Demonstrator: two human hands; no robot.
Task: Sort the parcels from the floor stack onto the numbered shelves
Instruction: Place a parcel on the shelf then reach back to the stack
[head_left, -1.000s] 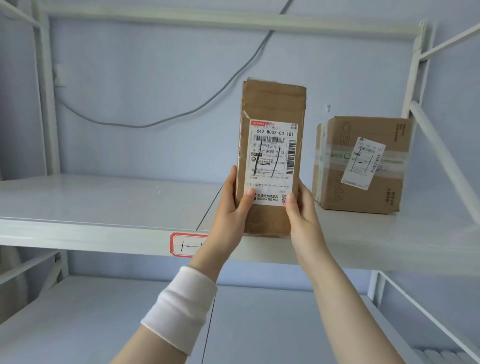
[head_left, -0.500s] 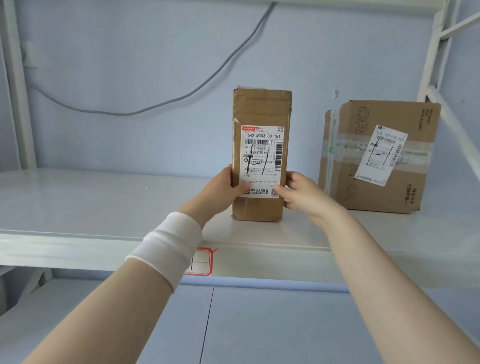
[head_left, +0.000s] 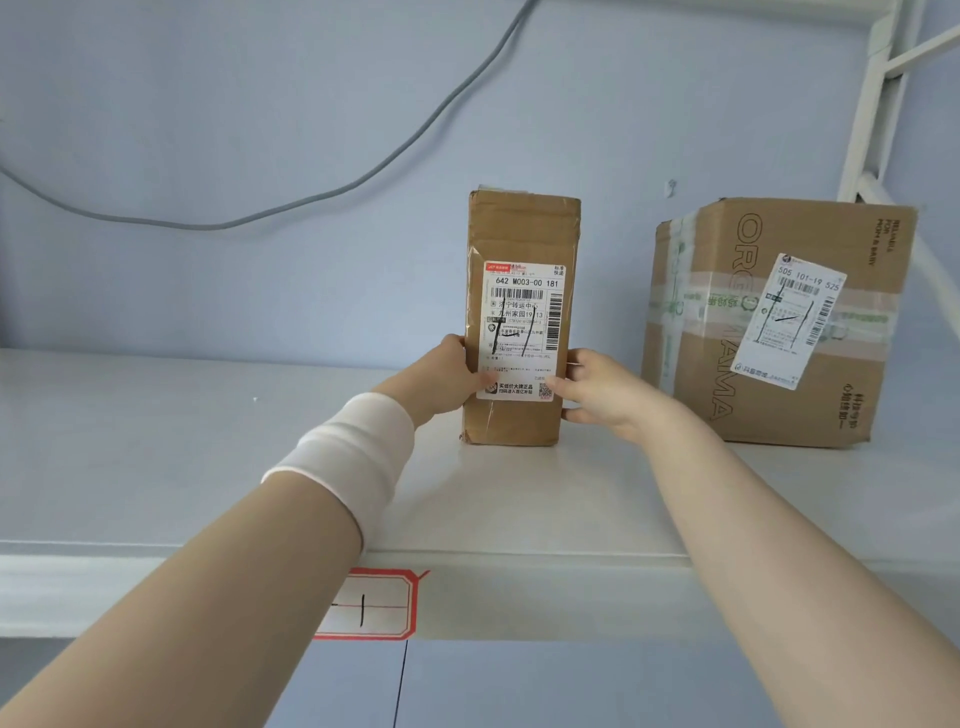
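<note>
A tall, narrow cardboard parcel (head_left: 522, 234) with a white shipping label marked "1-1" stands upright on the white shelf (head_left: 208, 457), near the back wall. My left hand (head_left: 441, 379) grips its lower left side and my right hand (head_left: 602, 389) grips its lower right side. A red-bordered tag (head_left: 371, 605) reading "1" is stuck on the shelf's front edge, partly hidden by my left forearm. I wear a white wristband (head_left: 348, 462) on my left wrist.
A larger brown box (head_left: 769, 332) with green tape and a tilted label stands on the same shelf to the right, a short gap from the parcel. A grey cable (head_left: 260, 215) hangs on the blue wall. White rack uprights (head_left: 872, 104) rise at the right. A lower shelf (head_left: 571, 686) shows below.
Both hands carried the parcel forward from above the shelf edge and set it down upright deep on the shelf. The camera moved closer.
</note>
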